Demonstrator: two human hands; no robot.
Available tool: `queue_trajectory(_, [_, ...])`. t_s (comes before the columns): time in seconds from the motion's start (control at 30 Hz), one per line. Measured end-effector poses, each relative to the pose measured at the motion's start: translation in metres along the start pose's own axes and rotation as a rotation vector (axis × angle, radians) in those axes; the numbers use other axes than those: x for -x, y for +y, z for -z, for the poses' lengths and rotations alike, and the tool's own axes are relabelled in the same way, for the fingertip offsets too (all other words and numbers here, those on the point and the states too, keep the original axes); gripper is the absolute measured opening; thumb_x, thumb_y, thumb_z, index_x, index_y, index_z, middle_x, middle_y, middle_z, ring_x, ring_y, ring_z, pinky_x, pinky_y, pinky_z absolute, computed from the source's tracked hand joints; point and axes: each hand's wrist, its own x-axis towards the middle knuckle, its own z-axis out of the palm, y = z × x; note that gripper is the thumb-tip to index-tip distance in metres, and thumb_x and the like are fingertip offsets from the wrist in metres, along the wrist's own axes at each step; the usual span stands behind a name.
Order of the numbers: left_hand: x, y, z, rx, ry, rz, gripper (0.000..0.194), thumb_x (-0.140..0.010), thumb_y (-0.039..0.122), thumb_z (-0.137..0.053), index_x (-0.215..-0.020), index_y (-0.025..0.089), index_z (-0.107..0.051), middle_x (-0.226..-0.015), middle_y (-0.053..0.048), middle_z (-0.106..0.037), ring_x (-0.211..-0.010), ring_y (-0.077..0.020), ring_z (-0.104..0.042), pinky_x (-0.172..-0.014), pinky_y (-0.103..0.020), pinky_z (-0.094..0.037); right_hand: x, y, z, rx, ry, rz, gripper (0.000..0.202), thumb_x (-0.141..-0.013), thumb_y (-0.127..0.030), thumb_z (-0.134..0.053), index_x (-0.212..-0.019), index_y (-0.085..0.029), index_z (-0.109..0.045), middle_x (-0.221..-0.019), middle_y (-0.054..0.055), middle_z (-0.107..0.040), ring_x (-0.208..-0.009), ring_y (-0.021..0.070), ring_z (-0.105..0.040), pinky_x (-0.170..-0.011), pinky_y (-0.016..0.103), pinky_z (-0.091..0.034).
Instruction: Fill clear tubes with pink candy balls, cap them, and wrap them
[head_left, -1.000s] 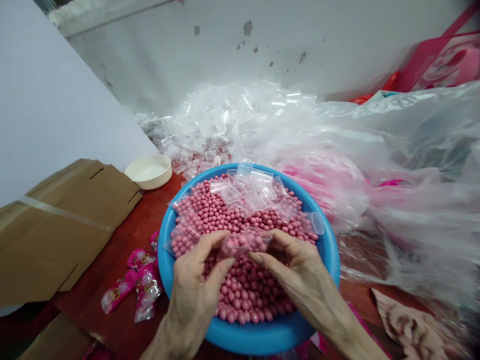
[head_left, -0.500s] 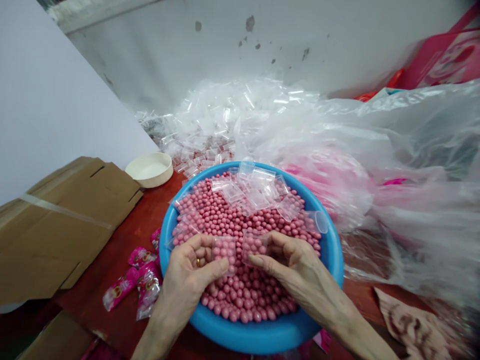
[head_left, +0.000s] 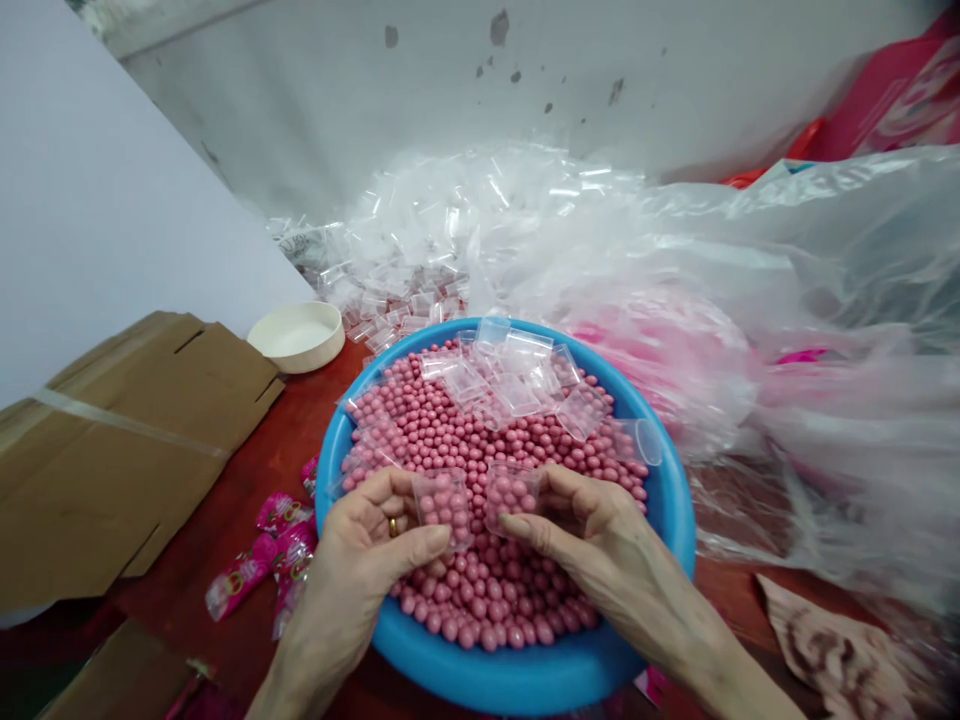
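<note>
A blue basin (head_left: 525,682) full of round pink candies (head_left: 487,600) sits in the centre. Over it, my left hand (head_left: 379,535) pinches a small clear plastic box (head_left: 444,508) with pink candies inside. A similar clear box (head_left: 510,496), also holding candies, is gripped between the thumb and fingers of my right hand (head_left: 592,530). The two boxes are side by side with a narrow gap between them. Several empty clear boxes (head_left: 517,375) lie on the candies at the basin's far side. A clear round-ended scoop or cup (head_left: 646,440) rests by the right rim.
Flattened cardboard (head_left: 127,450) lies at the left, with pink wrapped packets (head_left: 247,575) beside the basin. A white round dish (head_left: 296,338) stands behind. Clear boxes (head_left: 420,240) are heaped at the back; plastic bags (head_left: 810,290) cover the right side. A patterned cloth (head_left: 832,645) lies front right.
Both boxes remain in my hands. My left hand has shifted slightly left and its box tilts a little more, while my right hand has moved slightly right.
</note>
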Motion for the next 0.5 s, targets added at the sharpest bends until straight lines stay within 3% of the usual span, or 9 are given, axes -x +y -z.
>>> queue_trajectory(0.3, [0.0011, -0.0034, -0.0048, -0.004, 0.068, -0.154, 0.027, -0.062, 0.012, -0.078, -0.085, 0.019, -0.066, -0.074, 0.004, -0.068, -0.069, -0.0096, -0.063, -0.064, -0.017, -0.050, 0.0004, 0.0006, 0.0002, 0.008, 0.012, 0.000, 0.028, -0.079, -0.032, -0.062, -0.061, -0.019, -0.044, -0.058, -0.005, -0.042, -0.055, 0.0094, -0.040, -0.048, 0.021, -0.033])
queue_trajectory(0.5, [0.0024, -0.0001, 0.0040, -0.556, -0.008, -0.177, 0.026, -0.070, 0.017, -0.068, -0.095, 0.023, -0.070, -0.074, 0.001, -0.067, -0.066, -0.0169, -0.058, -0.061, -0.025, -0.045, 0.0019, 0.0033, 0.0002, -0.215, 0.239, 0.034, 0.020, -0.074, -0.035, -0.069, -0.075, -0.020, -0.057, -0.071, -0.002, -0.060, -0.067, 0.0119, -0.056, -0.062, 0.022, -0.045])
